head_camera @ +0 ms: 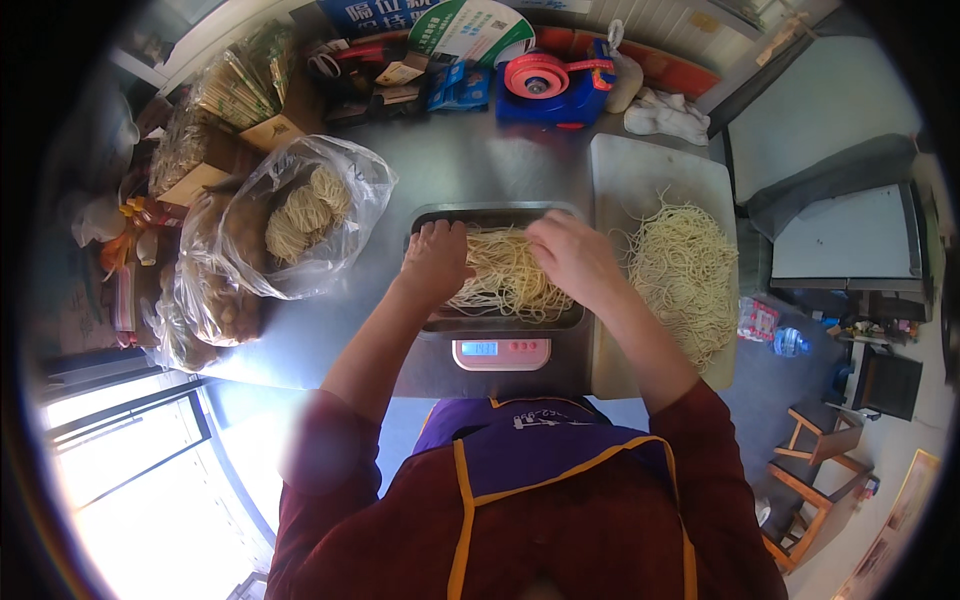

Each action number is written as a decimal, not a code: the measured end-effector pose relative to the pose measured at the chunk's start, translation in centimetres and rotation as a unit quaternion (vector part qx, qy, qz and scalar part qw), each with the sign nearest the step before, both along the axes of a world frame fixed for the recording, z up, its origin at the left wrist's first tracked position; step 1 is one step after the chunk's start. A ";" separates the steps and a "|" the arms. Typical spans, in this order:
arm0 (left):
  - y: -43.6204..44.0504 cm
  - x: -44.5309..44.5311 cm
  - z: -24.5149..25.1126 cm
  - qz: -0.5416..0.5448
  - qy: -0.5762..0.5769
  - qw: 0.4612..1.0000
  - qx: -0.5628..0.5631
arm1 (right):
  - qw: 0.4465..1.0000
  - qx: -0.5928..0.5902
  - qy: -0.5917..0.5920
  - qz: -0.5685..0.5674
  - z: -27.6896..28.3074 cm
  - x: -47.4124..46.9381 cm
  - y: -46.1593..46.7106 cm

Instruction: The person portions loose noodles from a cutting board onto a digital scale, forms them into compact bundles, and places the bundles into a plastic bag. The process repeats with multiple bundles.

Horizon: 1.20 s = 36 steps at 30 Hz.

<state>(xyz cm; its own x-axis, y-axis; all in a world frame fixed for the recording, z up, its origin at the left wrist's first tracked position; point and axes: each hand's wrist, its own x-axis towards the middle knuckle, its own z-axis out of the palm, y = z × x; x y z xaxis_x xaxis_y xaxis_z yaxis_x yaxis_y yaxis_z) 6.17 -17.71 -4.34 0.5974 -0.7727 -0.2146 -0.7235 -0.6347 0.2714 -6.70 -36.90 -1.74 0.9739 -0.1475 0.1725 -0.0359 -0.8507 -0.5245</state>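
Note:
Fresh noodles lie in a loose heap in a rectangular metal tray. The tray rests on a pink digital kitchen scale with a lit display. My left hand is over the tray's left end, its thumb against the noodles. My right hand is at the right end with its fingers curled by the heap. Whether either hand grips any strands is hidden. To the right, a larger pile of noodles is spread on a white cutting board.
On the left, a clear plastic bag holds several noodle bundles. Behind it stand boxes of wrapped chopsticks. A blue tape dispenser and a white cloth line the back of the metal table.

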 end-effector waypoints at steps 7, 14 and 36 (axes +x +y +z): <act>-1.6 1.8 0.0 0.011 0.088 0.988 0.125 | 0.991 -0.045 0.096 0.083 -2.4 4.3 1.2; 1.1 2.2 -0.3 -0.161 -0.030 0.970 -0.181 | 0.973 -0.074 0.180 0.125 0.4 5.6 1.6; -2.2 -0.4 0.2 0.055 0.771 0.473 -0.422 | 0.972 0.054 -0.230 0.014 3.3 -0.1 3.3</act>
<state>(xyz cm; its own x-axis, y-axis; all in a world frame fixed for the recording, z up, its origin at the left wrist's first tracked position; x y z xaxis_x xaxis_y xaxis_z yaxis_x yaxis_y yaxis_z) 5.81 -19.90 -4.15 0.2802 -0.9543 -0.1040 0.7739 0.1604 0.6126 -6.76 -33.64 1.57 0.8012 -0.1636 0.5756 0.2463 -0.7866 -0.5662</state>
